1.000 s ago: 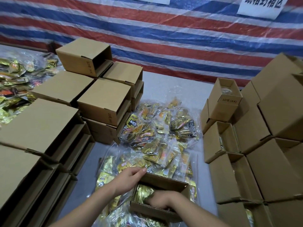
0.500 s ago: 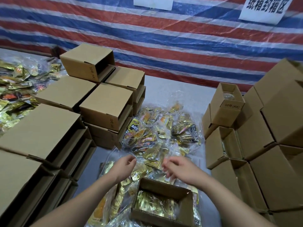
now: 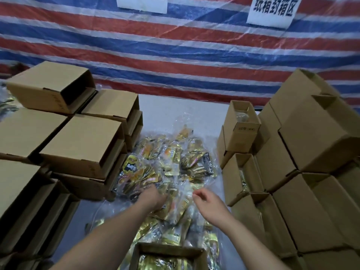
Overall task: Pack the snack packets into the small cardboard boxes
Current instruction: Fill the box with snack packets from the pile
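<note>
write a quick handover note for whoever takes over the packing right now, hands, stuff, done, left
Left hand: reaching into the heap of snack packets; whether its fingers hold one cannot be told.
Right hand: hovering over the heap, fingers loosely curled, holding nothing.
Open box: at the near edge, gold packets already in it, not closed.
Done: the open boxes stacked on the right show packets inside.
Left: top up the near box, then fill the boxes stacked on the left from the heap.
</note>
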Tool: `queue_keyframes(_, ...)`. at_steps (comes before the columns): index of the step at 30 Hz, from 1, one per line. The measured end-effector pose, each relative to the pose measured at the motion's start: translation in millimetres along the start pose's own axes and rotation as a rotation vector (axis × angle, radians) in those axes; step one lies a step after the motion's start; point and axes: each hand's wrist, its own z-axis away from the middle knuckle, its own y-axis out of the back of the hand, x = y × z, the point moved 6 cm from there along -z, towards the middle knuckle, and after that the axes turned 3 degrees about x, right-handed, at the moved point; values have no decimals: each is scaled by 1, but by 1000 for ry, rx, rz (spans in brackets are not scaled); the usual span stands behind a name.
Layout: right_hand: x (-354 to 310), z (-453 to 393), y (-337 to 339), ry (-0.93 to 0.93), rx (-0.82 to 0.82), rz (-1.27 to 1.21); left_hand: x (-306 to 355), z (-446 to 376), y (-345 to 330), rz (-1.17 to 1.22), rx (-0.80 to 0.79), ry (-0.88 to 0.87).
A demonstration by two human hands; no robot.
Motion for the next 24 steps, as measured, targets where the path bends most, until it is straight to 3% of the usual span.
queue_keyframes(5, 17, -2, -8, -68, -57, -42, -5, -15, -12, -29, -59, 72)
queue_keyframes(10, 26, -7, -14, -114, -122, -56, -1, -12, -9, 3, 16, 94)
queue_keyframes(15, 26, -11, -18, -147, -127, -56, 1, 2, 9, 196, 83, 33)
queue_keyframes(20, 23, -13, -19, -202, -79, -177, 3, 28, 22, 431, 28, -36)
queue_keyframes(24, 20, -17, -23, -255, -43, -269, 16, 59, 48, 643, 124, -106)
